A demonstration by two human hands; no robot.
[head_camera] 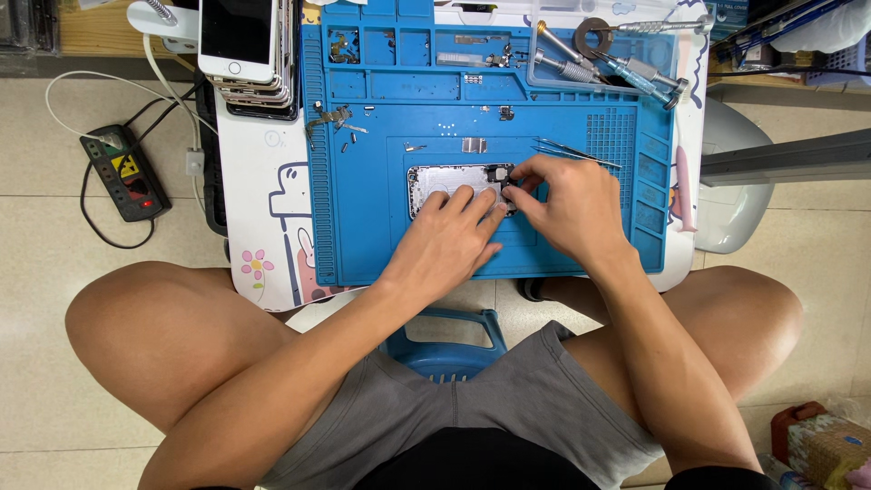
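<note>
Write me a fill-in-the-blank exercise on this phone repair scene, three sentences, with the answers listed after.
1. Both hands, the left hand and the right hand, rest on an opened silver phone casing that lies on a ____ silicone work mat.
2. The stack of white-faced phones stands at the mat's far ____ corner.
3. The thin metal tweezers lie on the mat just beyond the ____ hand.

Answers: blue; left; right

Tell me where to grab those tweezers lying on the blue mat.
Take the tweezers around the middle of their thin shaft, pinching from above. They lie flat on the blue mat, just beyond the right hand, tips pointing left, with bare mat either side for fingertips.
</note>
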